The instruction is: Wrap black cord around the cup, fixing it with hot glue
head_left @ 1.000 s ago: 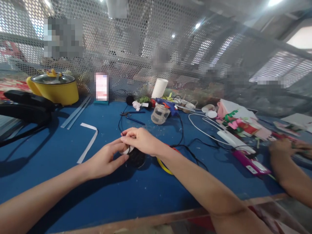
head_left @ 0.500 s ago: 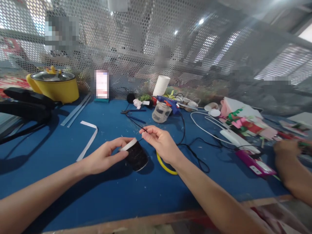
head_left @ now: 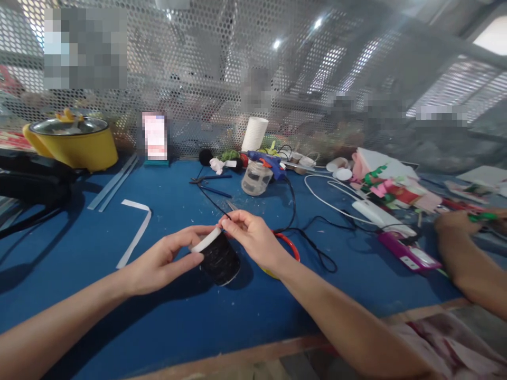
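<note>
Single head-worn camera, above the near edge (head_left: 237, 359) of the blue worktable (head_left: 170, 332), facing forward and down. Left hand (head_left: 166, 261) and right hand (head_left: 255, 240) close, mid-frame; own forearms enter from below. Perforated screen (head_left: 198, 58) farther off, across the top. Wide field: yellow pot (head_left: 75, 150) at left, co-worker's forearm (head_left: 475, 269) at right. Near edge slants up rightward.

I see a bare left hand (head_left: 170, 258) with slim, tapering fingers, its narrow wrist running into a smooth, slender left forearm (head_left: 79, 311), uncovered all the way to the near left edge. My right side matches: a bare right hand (head_left: 253, 235), slim fingers, narrow wrist, then an uncovered right forearm (head_left: 325, 306) that broadens toward the near right.
</note>
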### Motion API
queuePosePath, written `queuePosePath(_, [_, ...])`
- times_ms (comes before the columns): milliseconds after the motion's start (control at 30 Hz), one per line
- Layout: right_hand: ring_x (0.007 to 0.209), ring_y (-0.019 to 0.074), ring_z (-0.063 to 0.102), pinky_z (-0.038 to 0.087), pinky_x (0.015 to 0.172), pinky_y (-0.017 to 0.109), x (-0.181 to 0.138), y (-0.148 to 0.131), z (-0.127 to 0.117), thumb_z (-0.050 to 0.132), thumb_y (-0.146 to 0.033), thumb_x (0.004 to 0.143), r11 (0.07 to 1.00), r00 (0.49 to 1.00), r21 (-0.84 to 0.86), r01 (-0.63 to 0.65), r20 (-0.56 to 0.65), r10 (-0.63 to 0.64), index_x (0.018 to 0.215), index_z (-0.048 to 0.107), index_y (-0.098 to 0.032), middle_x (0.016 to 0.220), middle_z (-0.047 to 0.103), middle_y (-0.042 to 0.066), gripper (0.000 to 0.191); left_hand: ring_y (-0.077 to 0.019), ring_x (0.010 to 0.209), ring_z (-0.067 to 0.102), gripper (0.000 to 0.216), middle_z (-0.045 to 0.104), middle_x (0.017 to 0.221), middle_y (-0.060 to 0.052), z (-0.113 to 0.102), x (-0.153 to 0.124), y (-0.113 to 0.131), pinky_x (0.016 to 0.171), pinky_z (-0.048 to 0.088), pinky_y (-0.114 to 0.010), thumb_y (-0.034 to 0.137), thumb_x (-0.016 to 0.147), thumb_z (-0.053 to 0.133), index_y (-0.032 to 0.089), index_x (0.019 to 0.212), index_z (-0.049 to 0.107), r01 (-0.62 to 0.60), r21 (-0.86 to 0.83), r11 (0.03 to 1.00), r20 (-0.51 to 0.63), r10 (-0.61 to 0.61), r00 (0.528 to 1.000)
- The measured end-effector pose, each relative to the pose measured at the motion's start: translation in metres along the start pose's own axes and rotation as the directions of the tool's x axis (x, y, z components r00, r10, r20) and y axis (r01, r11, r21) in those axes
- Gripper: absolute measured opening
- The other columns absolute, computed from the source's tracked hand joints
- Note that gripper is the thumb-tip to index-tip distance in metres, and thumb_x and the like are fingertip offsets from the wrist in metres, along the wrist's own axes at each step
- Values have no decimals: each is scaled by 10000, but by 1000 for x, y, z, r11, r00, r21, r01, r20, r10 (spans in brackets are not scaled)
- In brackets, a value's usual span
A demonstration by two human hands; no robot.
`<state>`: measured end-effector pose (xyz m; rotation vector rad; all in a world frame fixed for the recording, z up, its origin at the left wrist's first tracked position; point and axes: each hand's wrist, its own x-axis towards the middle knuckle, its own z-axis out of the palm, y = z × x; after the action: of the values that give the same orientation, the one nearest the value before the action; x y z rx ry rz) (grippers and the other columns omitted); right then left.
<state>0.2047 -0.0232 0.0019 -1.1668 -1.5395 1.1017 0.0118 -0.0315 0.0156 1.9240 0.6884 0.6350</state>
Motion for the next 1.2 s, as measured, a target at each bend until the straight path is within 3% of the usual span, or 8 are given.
queuePosePath(367, [531,102,411,345,505,237,-3,-1,3,426,-401,806,993,1000,-115,-12,21,14,746,439,-192,587,423,-47,217,-218,1141,437,121,392,1310,-106,0,-1,1,935,362,-352,204,832,423,155,784,523,3,22,1000,-1,-3,1000])
queuePosePath(700, [680,137,472,373,643,270,-7,1,11,344,-357,849,983,998,-181,29,-50,-38,735,407,-203,684,453,-16,202,-231,1170,412,135,399,1309,-116,-2,0,1,949,351,-375,201,826,419,156,794,542,-5,112,994,15,3,1000])
queuePosePath(867, [643,148,488,393,617,287,-8,2,12,328,-344,855,948,991,-308,83,-74,-111,742,376,-212,672,472,-6,180,-237,1165,404,108,478,1227,-116,1,2,1,963,321,-405,222,765,506,163,848,542,9,183,983,0,-10,1000])
queuePosePath(967, [690,162,505,410,642,306,-10,4,18,314,-313,857,898,976,-402,179,-45,-215,771,375,-207,737,499,29,150,-213,1018,498,181,567,1065,-90,6,4,2,888,383,-359,270,736,535,164,881,540,73,226,971,-102,-51,993])
queuePosePath(1100, [736,187,518,425,643,335,-14,4,28,306,-279,843,794,942,-537,283,0,-336,775,363,-203,830,507,83,116,-143,639,502,236,565,703,-6,15,4,4,607,427,-261,349,712,526,144,828,545,279,255,926,-217,-226,950])
queuePosePath(1200, [773,194,524,433,644,339,-16,2,32,306,-268,840,751,928,-575,324,38,-371,747,346,-214,874,504,95,115,-120,602,458,184,526,638,17,19,3,4,575,395,-232,316,717,500,141,735,555,276,232,933,-238,-221,946])
